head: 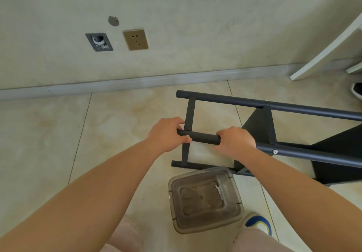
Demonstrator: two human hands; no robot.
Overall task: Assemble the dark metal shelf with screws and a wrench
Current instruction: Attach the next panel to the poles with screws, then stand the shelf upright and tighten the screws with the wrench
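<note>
Both forearms extend forward and down from the lower corners of the view, bare to the wrist, converging on one dark tube of the shelf (262, 126). The left hand (166, 134) is wrapped round the near end of that tube, fingers curled over the top and thumb closing from below, next to a small pale screw head at the tube's end. The right hand (235, 142) grips the same tube further along, knuckles up, fingers folded fully round it. A short bare length of tube shows between the two hands.

The shelf lies on its side on the tiled floor (117, 124), close to the wall and its grey skirting. It is matt black throughout. Three long round tubes are visible, running off toward the right edge of the view; flat cross bars join them at the left end. A flat dark panel sits between the tubes to the right of the right hand, and a larger dark panel lies beyond it at the frame edge. A silver screw (275, 151) is seated in the gripped tube just beyond the right wrist.

A clear plastic container (205, 199) stands on the floor just below the shelf, between the person's knees. A small flat wrench (219, 192) lies inside it.
</note>
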